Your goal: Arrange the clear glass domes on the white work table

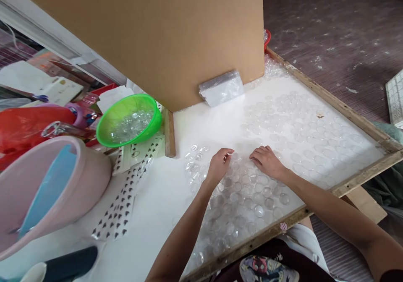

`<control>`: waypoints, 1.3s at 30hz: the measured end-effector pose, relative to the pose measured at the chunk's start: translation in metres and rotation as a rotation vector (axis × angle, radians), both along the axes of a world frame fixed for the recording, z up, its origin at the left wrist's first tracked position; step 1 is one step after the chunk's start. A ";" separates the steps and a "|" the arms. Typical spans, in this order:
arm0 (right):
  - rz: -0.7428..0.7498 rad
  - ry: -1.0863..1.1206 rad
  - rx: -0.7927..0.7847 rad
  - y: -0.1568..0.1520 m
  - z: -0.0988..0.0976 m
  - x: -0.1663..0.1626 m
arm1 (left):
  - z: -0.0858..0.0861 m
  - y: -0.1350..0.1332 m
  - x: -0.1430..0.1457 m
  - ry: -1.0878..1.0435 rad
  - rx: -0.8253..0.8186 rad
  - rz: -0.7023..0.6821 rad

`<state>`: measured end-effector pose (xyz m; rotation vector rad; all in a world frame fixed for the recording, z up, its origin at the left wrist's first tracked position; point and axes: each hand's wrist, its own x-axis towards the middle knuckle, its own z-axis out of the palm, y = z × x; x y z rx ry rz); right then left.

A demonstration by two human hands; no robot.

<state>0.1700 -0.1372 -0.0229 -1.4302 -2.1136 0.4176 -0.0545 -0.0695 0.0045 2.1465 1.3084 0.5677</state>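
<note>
Several clear glass domes lie spread over a white board in a wooden frame. My left hand rests on the domes near the middle, fingers curled together over them. My right hand lies just to its right, fingers bent down onto the domes. Whether either hand pinches a dome is hidden by the fingers. More domes lie further right on the board.
A tall cardboard sheet stands at the back with a clear plastic packet against it. A green bowl of domes, a pink bucket and sticker sheets sit on the left.
</note>
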 end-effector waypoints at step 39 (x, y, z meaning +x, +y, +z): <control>-0.255 0.217 -0.082 0.005 0.003 0.021 | -0.001 0.002 0.013 0.064 -0.058 0.010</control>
